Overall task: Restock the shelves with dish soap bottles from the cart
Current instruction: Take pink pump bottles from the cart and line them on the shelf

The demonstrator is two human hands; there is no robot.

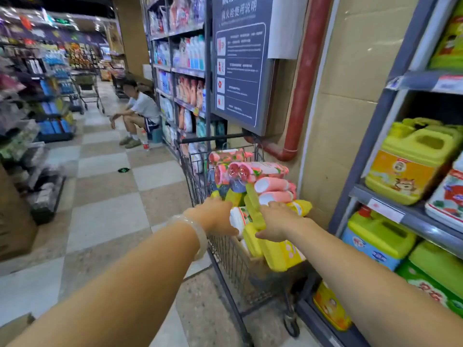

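well, the shelves [411,216] fill the frame from 1 to 5 o'clock, loaded with big yellow and green jugs [411,161]. just left of them, around 6 o'clock from centre, a wire cart [240,266] stands on the checkered floor [105,216], heaped with pink and yellow dish soap bottles [260,171]. both arms reach into the heap. the left hand [218,216], a pale bangle [198,234] on its wrist, rests on the bottles at the cart's 9 o'clock side, fingers curled over a yellow one; whether it grips, i cannot tell. the right hand [278,224] has its fingers wrapped round a yellow bottle [255,214], thumb underneath.
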